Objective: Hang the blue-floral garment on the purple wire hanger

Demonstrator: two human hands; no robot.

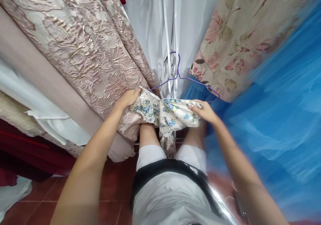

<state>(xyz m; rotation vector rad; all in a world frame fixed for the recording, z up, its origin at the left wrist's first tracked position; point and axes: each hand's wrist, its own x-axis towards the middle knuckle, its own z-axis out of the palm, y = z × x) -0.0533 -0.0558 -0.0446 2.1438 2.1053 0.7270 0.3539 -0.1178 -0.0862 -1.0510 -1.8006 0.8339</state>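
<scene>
A white garment with a blue floral print is stretched between my two hands, its lower part hanging down between my legs. My left hand pinches its upper left corner. At the other end, my right hand grips the right edge, thumb on top of the cloth. A purple wire hanger rises above the garment, its hook up near some white straps. Its left arm reaches the garment's corner by my left hand, while its right end sticks out past my right hand. Whether the garment is fastened to the hanger, I cannot tell.
Pink metallic brocade hangs at the left, beside further pale and dark red clothes. White fabric with straps hangs ahead. A cream floral dress and blue tulle crowd the right side. Red tiles cover the floor.
</scene>
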